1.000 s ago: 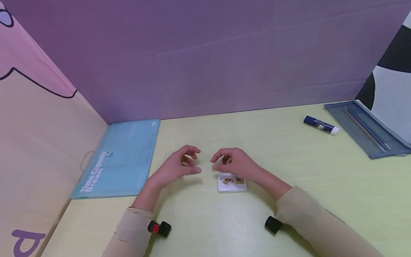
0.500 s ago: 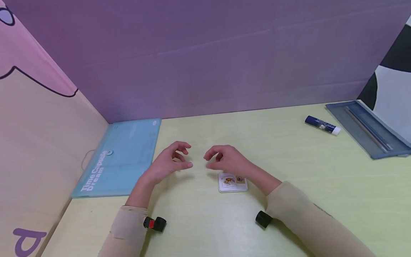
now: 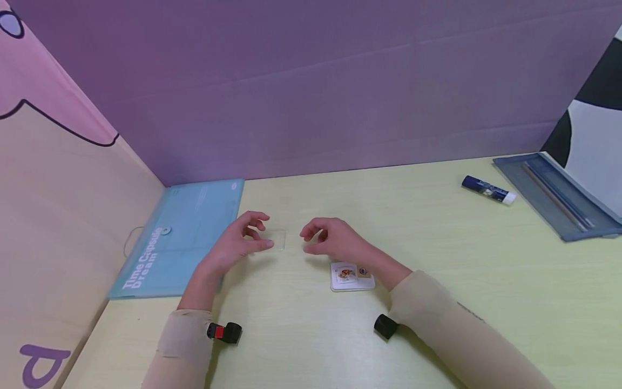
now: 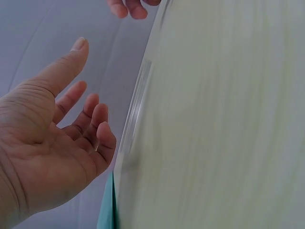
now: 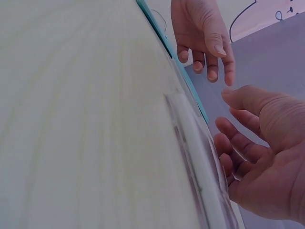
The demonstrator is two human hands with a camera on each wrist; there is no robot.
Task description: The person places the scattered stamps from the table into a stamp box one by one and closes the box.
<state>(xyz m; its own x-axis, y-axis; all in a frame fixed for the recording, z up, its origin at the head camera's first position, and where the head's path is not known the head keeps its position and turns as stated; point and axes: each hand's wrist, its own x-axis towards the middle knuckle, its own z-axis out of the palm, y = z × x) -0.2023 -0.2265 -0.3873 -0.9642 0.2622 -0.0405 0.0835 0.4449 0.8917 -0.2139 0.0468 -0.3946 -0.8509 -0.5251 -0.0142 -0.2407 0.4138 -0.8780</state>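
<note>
My left hand (image 3: 238, 240) hovers above the table beside a thin clear plastic square (image 3: 279, 240), thumb apart from loosely bent fingers, holding nothing. In the left wrist view a clear-edged flat piece (image 4: 138, 105) lies on the table past the fingertips. My right hand (image 3: 335, 237) hangs to the right of that square, fingers curved and thumb apart, with nothing between them. Just below it, a small flat white-edged case (image 3: 352, 284) with cartoon pictures under a clear cover lies on the table. The right wrist view shows the clear-sided case (image 5: 198, 162) edge-on beside the right fingers.
A blue document folder (image 3: 189, 216) marked "Time Capsule Dream" lies at the left, by the side panel. At the back right are a dark blue glue stick (image 3: 487, 189) with a white end and a dark mesh pouch (image 3: 544, 194). A purple panel (image 3: 311, 92) borders the table's far edge.
Both hands have shifted left and slightly away from me. The clear square, hardly visible earlier, now shows between them. The case, folder and glue stick have stayed put.
</note>
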